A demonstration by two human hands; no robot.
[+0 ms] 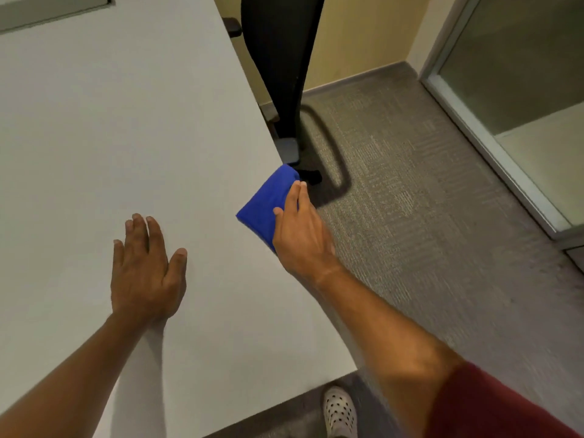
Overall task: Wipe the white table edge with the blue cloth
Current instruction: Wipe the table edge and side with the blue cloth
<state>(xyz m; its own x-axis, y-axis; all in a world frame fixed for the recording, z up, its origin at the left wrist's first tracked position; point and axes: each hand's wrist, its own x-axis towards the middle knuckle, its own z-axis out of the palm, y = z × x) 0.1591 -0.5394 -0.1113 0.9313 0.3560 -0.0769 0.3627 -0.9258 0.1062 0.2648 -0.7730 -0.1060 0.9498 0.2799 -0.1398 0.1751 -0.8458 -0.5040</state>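
Note:
A folded blue cloth (268, 202) lies over the right edge of the white table (126, 137), about halfway along it. My right hand (301, 230) presses on the cloth from the outer side, with the fingers curled over it and the thumb on the cloth's top. My left hand (145, 270) rests flat on the tabletop to the left, palm down, fingers spread, holding nothing.
A black office chair (281, 58) stands against the table's right edge just beyond the cloth, its grey armrest (289, 150) close to it. Grey carpet (426, 200) spreads to the right, up to a glass partition (521, 74). My white spotted shoe (339, 412) is by the table's near corner.

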